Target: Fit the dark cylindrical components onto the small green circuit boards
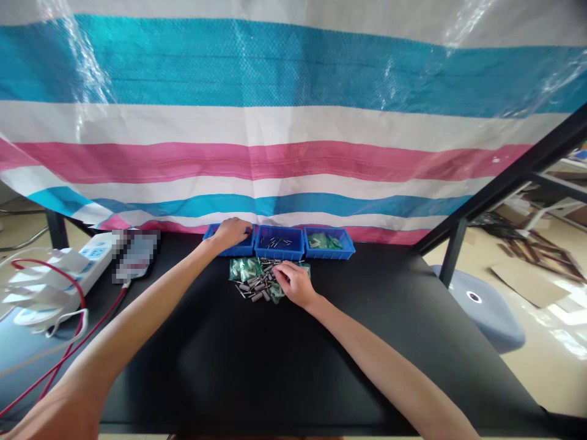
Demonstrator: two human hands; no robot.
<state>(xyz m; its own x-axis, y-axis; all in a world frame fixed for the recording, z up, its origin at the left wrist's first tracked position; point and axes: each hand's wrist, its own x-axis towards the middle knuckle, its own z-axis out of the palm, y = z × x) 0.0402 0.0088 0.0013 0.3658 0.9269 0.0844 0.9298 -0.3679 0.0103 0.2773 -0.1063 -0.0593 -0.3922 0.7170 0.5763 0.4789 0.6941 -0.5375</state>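
My left hand hangs over the left blue bin, fingers curled downward. Something small and dark shows at its fingertips, too small to name. My right hand rests at the right side of a pile of loose metal pins and grey cylinders. Its fingers are drawn together over the pile, and what they hold, if anything, is hidden. Small green-and-clear plastic bags lie at the pile's edges. The middle blue bin has several thin metal pins in it. Green bags lie in the right blue bin.
The black tabletop carries everything. A striped plastic sheet hangs behind the bins. On the left are a white power strip with plugs, a red cable and a phone-like device. A grey stool stands at right.
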